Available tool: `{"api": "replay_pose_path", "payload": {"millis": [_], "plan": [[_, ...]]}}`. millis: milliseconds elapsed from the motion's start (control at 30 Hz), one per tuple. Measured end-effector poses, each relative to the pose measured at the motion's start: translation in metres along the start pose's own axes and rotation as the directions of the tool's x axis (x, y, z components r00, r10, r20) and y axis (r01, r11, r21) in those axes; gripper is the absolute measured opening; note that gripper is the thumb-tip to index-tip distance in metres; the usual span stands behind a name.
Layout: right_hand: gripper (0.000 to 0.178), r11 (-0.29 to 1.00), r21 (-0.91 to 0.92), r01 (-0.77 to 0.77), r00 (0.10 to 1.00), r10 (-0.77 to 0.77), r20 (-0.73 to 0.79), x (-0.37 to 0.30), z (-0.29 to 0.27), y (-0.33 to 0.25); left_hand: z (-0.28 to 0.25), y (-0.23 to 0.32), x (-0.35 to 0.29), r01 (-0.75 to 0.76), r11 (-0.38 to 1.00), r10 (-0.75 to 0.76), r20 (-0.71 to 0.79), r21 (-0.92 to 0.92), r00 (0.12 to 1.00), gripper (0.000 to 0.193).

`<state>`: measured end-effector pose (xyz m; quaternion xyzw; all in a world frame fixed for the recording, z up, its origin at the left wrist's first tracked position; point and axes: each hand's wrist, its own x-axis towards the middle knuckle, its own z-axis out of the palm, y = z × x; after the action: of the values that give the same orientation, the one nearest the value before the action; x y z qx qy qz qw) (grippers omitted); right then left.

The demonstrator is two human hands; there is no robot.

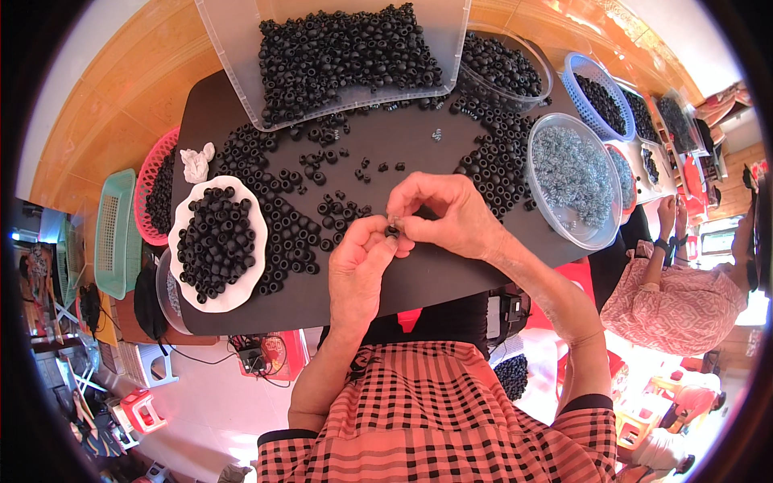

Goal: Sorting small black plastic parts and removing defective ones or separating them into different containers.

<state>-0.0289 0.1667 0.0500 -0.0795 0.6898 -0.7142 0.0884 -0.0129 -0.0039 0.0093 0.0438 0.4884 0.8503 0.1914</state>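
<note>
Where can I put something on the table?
Bare: between the clear bin and the right hand; a strip of table along its near edge, below that hand. Black pieces crowd the left, beside the white plate, and the right.

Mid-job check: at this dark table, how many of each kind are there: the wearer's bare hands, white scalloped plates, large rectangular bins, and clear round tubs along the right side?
Bare hands: 2 (left hand, right hand)
White scalloped plate: 1
Large rectangular bin: 1
Clear round tubs: 2 (tub of black pieces, tub of pale spring-like pieces)
Total: 6
</note>
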Motion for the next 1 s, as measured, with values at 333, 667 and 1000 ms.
{"api": "replay_pose_path", "payload": {"millis": [333,667,1000], "plan": [[0.009,0.980,-0.155,0.123,0.988,-0.136,-0.071,-0.015,0.008,0.004,-0.003,-0.005,-0.002,-0.035,0.998,0.036,-0.013,0.052,0.999,0.018],[0.008,0.983,-0.080,0.165,0.976,-0.174,-0.130,-0.017,0.012,0.016,-0.002,-0.003,-0.003,-0.039,0.999,0.039,-0.007,0.000,0.999,0.022],[0.013,0.502,-0.822,0.270,0.894,-0.447,0.021,0.032,-0.032,0.009,-0.003,-0.002,-0.002,-0.057,0.998,0.057,0.022,-0.005,0.998,0.014]]}}
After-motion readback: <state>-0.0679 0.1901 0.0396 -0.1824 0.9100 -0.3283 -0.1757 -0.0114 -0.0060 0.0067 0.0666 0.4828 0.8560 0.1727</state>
